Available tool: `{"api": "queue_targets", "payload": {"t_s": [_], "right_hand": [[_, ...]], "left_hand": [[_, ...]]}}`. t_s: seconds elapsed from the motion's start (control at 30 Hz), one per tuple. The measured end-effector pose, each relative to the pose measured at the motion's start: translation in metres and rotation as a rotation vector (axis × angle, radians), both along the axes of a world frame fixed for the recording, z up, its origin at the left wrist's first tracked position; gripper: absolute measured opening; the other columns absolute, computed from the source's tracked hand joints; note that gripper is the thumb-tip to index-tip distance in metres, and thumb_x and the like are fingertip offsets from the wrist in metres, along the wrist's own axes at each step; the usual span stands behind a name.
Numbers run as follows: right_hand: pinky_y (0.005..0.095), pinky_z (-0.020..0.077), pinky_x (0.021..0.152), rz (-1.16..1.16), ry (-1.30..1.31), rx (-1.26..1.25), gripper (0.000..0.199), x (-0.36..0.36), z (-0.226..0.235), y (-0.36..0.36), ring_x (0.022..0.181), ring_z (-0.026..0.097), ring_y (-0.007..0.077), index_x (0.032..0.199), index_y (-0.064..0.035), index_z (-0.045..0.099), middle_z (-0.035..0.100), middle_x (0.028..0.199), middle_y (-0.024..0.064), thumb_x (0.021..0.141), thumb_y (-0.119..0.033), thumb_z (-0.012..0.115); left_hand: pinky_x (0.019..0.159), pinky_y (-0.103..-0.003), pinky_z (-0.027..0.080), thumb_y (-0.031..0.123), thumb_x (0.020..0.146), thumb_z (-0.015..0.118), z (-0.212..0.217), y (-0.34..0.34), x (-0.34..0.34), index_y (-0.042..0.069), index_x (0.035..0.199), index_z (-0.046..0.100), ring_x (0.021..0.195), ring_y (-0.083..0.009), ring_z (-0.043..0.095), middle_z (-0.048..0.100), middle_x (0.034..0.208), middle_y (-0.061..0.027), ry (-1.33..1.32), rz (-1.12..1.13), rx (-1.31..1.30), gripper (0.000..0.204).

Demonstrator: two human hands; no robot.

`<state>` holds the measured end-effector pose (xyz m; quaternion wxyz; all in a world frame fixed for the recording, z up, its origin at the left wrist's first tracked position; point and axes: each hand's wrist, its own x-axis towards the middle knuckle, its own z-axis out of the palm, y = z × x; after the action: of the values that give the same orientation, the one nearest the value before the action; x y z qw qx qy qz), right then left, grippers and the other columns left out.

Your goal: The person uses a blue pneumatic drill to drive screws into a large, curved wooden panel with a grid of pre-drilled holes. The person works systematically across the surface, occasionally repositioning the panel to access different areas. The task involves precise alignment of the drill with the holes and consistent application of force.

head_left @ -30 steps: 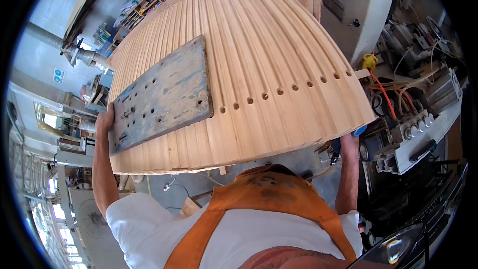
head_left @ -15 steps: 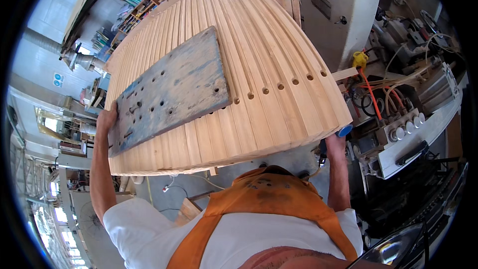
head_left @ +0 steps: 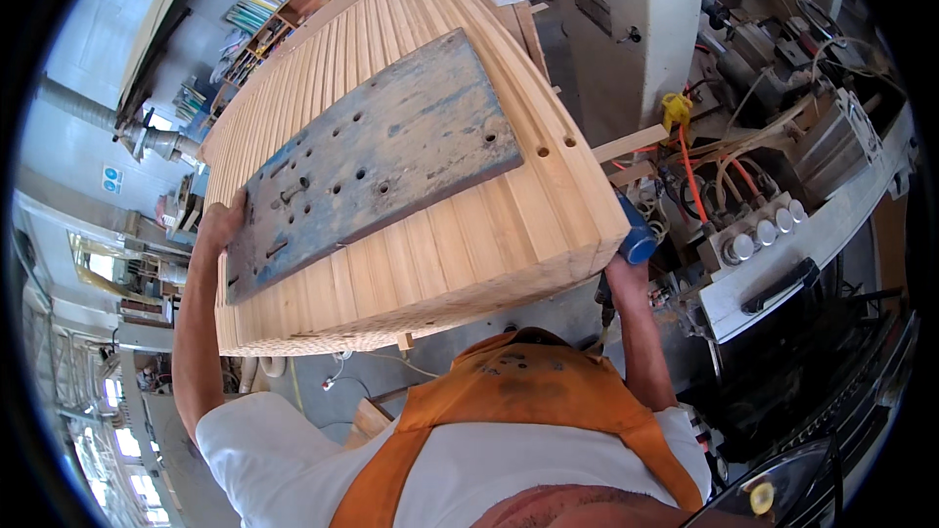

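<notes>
Head view shows us, nearest the lens, our own orange apron [head_left: 528,401] over a white shirt [head_left: 284,469], and both forearms rising from it to a big stack of pale wooden slats [head_left: 430,225], which we take as our landmark. Our left hand [head_left: 223,220] lies against the stack's left edge, its fingers curled over the rim at the corner of a worn grey-blue board [head_left: 377,161] drilled with holes; that board lies flat on top of the stack, tilted with it, and the fingertips touch both. Our right hand [head_left: 618,274] sits under the stack's near right corner, mostly hidden by the wood, so we cannot tell whether those fingers are clenched or loose; a blue cylindrical thing [head_left: 636,240] shows just above that hand, touching the corner. The stack is held between the two hands, in front of the chest, its near end face toward us. To the right of the stack stands a machine [head_left: 782,235] with white round buttons, a black handle and a tangle of orange and pale cables [head_left: 704,176]. Beyond the stack's far end are shelves [head_left: 264,10] holding stacked sheets or books, too small to tell which. Left of the stack runs a silver duct [head_left: 108,117].
</notes>
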<state>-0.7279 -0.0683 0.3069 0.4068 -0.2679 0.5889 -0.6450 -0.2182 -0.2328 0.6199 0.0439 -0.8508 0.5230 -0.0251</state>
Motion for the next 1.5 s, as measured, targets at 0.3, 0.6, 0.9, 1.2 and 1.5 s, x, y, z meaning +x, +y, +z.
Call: {"api": "queue_targets", "payload": {"t_s": [0.3,0.6,0.9,1.2,1.5], "right_hand": [[0.0325,0.0458,0.086,0.067,-0.038,-0.030,0.034,0.000,0.012,0.001,0.097,0.060,0.0192,0.112,0.0017,0.059,0.064,0.106,0.0108,0.086,-0.017,0.069],[0.0320,0.0457,0.085,0.064,-0.009,-0.030,0.035,-0.002,0.004,0.001,0.096,0.060,0.0188,0.114,0.0015,0.058,0.064,0.105,0.0103,0.086,-0.018,0.069],[0.0325,0.0458,0.085,0.051,-0.043,-0.067,0.039,0.000,0.006,0.000,0.096,0.061,0.0193,0.112,0.0033,0.058,0.064,0.105,0.0116,0.084,-0.020,0.072],[0.0326,0.0459,0.084,0.028,-0.003,-0.057,0.043,-0.002,-0.002,-0.004,0.095,0.061,0.0205,0.112,0.0053,0.057,0.064,0.105,0.0133,0.082,-0.021,0.073],[0.0333,0.0465,0.084,0.031,-0.028,-0.070,0.039,0.000,0.007,-0.002,0.095,0.062,0.0201,0.111,0.0029,0.060,0.065,0.105,0.0130,0.082,-0.019,0.073]], "left_hand": [[0.062,-0.043,0.053,0.064,0.086,0.043,-0.004,0.002,-0.002,-0.025,0.091,0.058,0.073,-0.0429,0.067,0.061,0.079,-0.0371,-0.068,-0.072,-0.063,0.090],[0.051,-0.044,0.053,0.063,0.086,0.046,-0.004,0.010,-0.018,-0.025,0.083,0.059,0.064,-0.0410,0.067,0.061,0.072,-0.0354,-0.008,-0.148,-0.129,0.089],[0.058,-0.044,0.053,0.060,0.087,0.046,0.006,0.011,-0.044,-0.024,0.085,0.059,0.065,-0.0401,0.067,0.061,0.071,-0.0343,0.038,-0.139,-0.029,0.085],[0.066,-0.044,0.054,0.060,0.088,0.044,0.005,0.012,-0.052,-0.024,0.089,0.059,0.070,-0.0417,0.068,0.062,0.075,-0.0361,-0.032,-0.151,-0.039,0.085],[0.063,-0.045,0.055,0.058,0.089,0.046,0.003,0.018,-0.046,-0.024,0.094,0.057,0.073,-0.0423,0.068,0.061,0.081,-0.0379,0.003,-0.164,-0.022,0.082]]}}
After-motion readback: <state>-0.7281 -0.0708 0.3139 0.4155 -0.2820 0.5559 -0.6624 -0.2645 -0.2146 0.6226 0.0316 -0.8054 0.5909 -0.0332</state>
